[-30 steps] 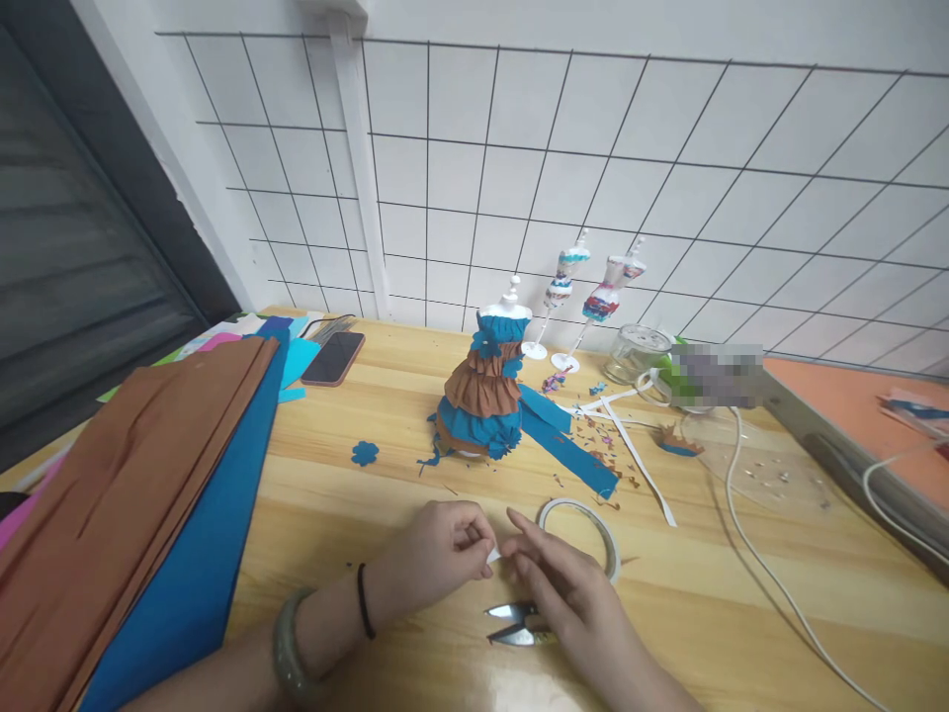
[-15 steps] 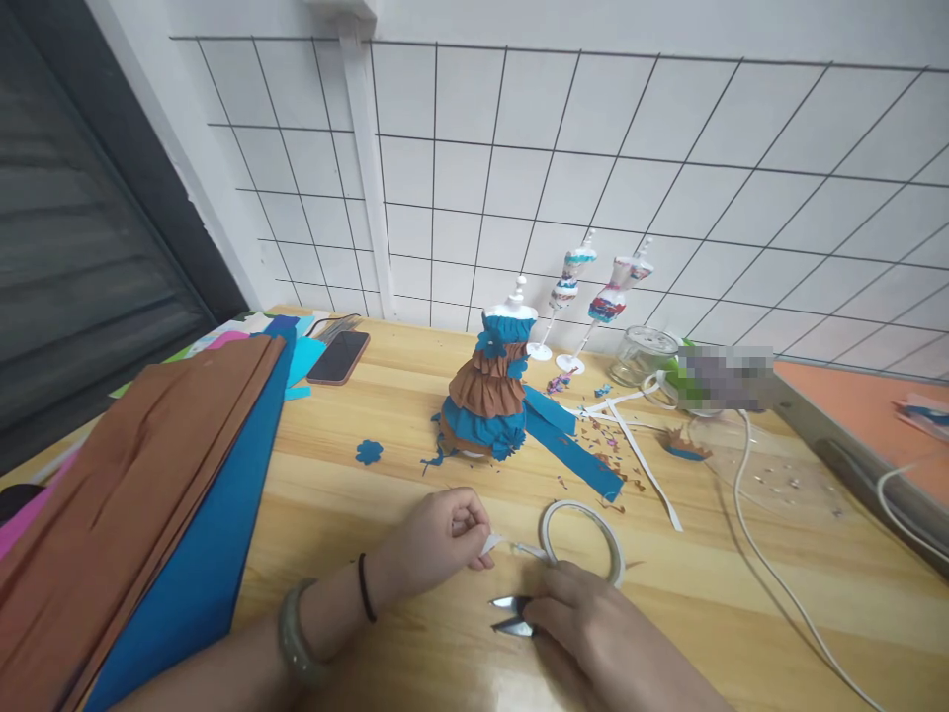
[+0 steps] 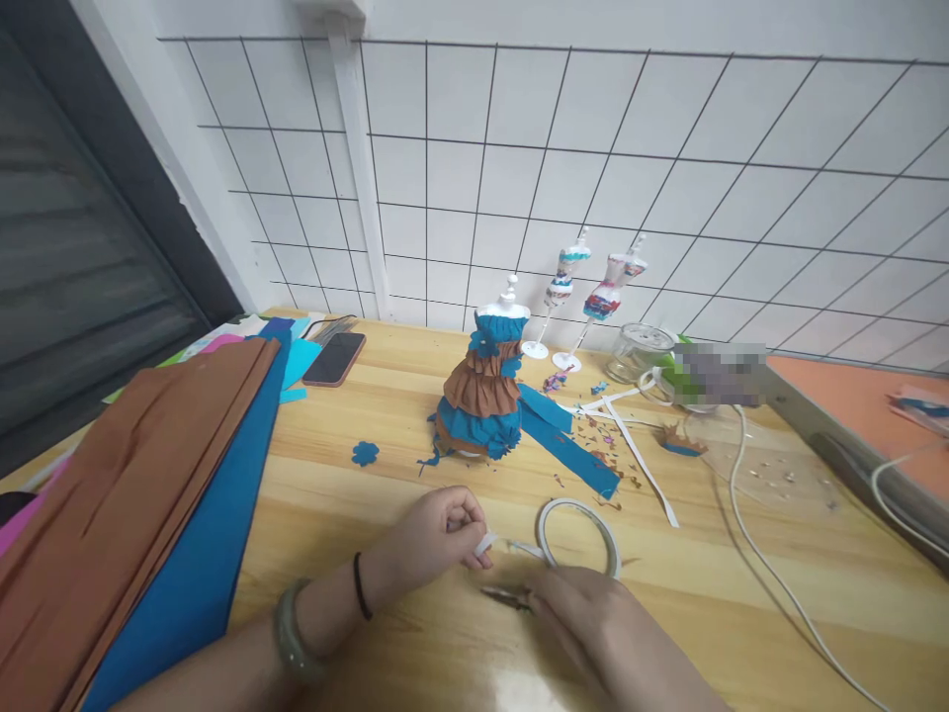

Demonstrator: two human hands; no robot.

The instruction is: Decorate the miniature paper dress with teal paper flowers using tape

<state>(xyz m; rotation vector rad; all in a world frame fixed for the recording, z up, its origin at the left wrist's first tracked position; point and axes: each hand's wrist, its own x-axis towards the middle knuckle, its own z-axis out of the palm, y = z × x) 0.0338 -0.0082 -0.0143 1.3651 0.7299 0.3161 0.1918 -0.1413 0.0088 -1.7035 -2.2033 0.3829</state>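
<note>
My left hand (image 3: 443,534) is closed, pinching a short piece of white tape (image 3: 485,543) between thumb and fingers. To the right lies a roll of white tape (image 3: 579,504), whose loose tail (image 3: 525,547) points toward that piece; whether the two still join is hard to see. My right hand (image 3: 585,613) is closed around small scissors (image 3: 505,597), their blades together and aimed left, below the tail. Behind my hands stands a small dress form (image 3: 481,386) in ruffled blue and brown paper. A blue paper flower (image 3: 365,453) lies left of it.
Brown paper sheets (image 3: 140,455) over blue paper (image 3: 212,514) fill the left side, near a phone (image 3: 334,358). Blue strips (image 3: 570,450), scraps and white strips (image 3: 642,460) lie right of the dress form. Farther back are two bare forms (image 3: 604,289), a jar (image 3: 642,351) and a cable (image 3: 763,554).
The scissor blades have gone from apart to together, and my right hand has turned slightly. My left hand keeps its pinch on the tape. The whole view has shifted a little.
</note>
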